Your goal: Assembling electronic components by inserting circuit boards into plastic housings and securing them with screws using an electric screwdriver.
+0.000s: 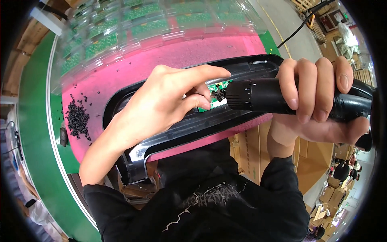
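My right hand [316, 90] is wrapped round a black electric screwdriver [262, 94], held level with its nose pointing left. A clump of small black screws [219, 94] clings at the driver's tip. Close against those screws is my left hand [173, 88], its thumb and a curled finger drawn together, the index finger stretched out above. What lies between the fingertips is hidden. Behind the screws, a green circuit board [205, 108] shows in part, lying in a long black plastic housing [181, 128]. The hands and the driver cover much of the board.
A pink mat [153, 56] covers the green worktable [34, 105]. On its left lies a pile of loose black screws [77, 119]. Clear plastic trays [133, 34] with several circuit boards stand along the far side. Cardboard boxes [252, 155] are below, and a black cable [300, 26] hangs at upper right.
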The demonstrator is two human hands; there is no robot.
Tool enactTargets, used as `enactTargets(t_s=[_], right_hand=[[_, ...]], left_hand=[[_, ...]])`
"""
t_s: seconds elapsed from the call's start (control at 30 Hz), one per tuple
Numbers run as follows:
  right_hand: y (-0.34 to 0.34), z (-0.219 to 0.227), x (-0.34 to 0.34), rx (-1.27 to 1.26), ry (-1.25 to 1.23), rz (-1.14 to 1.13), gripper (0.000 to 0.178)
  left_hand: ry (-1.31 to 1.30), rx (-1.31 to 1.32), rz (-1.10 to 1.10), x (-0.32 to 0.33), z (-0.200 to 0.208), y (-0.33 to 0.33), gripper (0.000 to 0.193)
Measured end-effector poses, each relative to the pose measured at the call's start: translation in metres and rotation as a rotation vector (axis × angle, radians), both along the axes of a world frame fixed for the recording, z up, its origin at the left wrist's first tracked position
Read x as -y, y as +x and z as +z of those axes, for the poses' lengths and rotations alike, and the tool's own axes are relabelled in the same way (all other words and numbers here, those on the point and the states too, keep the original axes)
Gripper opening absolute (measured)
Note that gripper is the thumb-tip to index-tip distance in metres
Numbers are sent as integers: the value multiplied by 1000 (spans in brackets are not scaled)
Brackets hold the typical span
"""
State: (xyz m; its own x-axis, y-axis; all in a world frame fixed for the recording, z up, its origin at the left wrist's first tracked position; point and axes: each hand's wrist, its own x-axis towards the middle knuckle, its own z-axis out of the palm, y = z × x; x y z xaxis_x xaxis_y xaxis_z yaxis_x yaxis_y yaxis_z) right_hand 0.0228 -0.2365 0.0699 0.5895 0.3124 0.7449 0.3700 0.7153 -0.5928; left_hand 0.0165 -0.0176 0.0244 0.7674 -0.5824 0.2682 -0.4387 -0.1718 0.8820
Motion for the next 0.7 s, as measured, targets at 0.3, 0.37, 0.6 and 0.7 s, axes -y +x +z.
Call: enactTargets(t_s=[0.3,0.37,0.6,0.7], right_hand=[[-6,3,-6,16,59,-12,45],[-5,4,-4,13,61,-9,45],[-3,7,2,31,14,40,46],[-1,11,3,119,-195,-17,52]], left_hand=[[-147,-98,37,0,0,-4,50],[-163,-96,12,-1,0,-3,49],[-153,-76,18,1,-1,-5,33],[-50,169,73,1,-4,-1,25]])
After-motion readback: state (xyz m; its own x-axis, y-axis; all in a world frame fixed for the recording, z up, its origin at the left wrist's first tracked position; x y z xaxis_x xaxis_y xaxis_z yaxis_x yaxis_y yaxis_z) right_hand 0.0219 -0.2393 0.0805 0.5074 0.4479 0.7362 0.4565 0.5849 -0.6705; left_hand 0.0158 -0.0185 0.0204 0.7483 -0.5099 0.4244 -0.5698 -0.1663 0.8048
